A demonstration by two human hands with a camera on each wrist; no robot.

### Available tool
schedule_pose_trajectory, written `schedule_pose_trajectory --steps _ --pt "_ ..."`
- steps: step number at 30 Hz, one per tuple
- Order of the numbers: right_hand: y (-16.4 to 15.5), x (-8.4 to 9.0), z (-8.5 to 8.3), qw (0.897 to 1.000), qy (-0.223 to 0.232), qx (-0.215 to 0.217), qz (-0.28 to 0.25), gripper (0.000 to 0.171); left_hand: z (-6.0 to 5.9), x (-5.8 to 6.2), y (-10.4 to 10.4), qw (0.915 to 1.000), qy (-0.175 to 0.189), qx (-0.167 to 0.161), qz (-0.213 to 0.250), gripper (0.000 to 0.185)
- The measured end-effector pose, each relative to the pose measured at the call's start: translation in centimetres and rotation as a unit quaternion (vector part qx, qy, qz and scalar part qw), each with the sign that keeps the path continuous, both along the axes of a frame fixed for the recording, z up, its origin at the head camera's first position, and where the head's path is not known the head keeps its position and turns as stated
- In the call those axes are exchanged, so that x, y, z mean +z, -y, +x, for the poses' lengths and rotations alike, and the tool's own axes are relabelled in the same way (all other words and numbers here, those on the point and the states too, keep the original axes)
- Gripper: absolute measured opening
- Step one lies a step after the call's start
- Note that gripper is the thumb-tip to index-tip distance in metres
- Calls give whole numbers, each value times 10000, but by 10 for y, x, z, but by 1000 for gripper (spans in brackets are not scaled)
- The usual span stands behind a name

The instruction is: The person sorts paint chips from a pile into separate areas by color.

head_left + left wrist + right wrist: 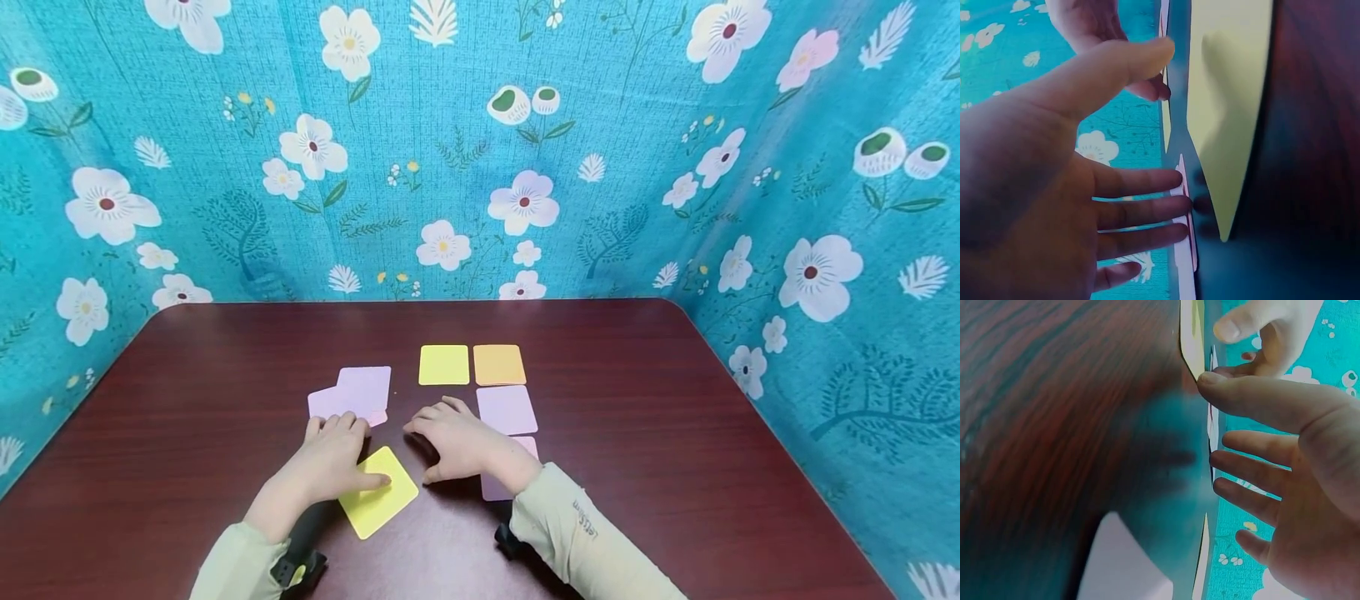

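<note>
My left hand [326, 462] reaches over a tilted yellow square card [388, 504], with its thumb above the card. In the left wrist view the fingers [1141, 212] are nearly straight, and their tips meet the overlapping lilac cards [365, 385]. A pink card corner [379, 417] peeks out from under these. My right hand [457, 442] is low over the table between the yellow card and a column of cards, holding nothing. Its fingers [1250, 469] are spread and gently bent. Behind the right wrist, a lower lilac card [497, 487] is partly hidden.
At the back of the dark red table [637, 400] lie a yellow card [444, 365] and an orange card [499, 365] side by side. A lilac card [507, 409] sits below the orange one. A blue floral cloth [450, 167] hangs behind the table.
</note>
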State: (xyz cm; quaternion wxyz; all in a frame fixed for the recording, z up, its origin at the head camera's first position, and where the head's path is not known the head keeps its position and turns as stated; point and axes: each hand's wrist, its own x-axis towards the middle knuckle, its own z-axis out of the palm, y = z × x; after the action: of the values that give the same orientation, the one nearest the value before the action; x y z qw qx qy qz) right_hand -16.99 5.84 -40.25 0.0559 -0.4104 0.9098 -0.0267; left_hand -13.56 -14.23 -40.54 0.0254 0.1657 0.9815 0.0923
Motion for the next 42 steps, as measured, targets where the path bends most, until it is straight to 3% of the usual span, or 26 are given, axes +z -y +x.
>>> schedule_pose_trajectory --steps 7,15,21,32,42 --pt "8 0 4 9998 -63 201 22 67 17 0 0 9995 -47 36 -301 74" --pt "14 -4 7 9994 -181 290 80 73 27 -5 -3 9988 -230 -162 -413 79" --pt "15 -5 7 9994 -183 262 165 74 27 -4 -4 9983 -359 -317 -320 76" --pt "15 -3 8 9993 -88 323 151 70 23 -4 -3 9986 -64 -505 159 72" --pt "16 -3 6 9991 -2 416 118 69 22 -6 -2 9983 36 -519 264 75"
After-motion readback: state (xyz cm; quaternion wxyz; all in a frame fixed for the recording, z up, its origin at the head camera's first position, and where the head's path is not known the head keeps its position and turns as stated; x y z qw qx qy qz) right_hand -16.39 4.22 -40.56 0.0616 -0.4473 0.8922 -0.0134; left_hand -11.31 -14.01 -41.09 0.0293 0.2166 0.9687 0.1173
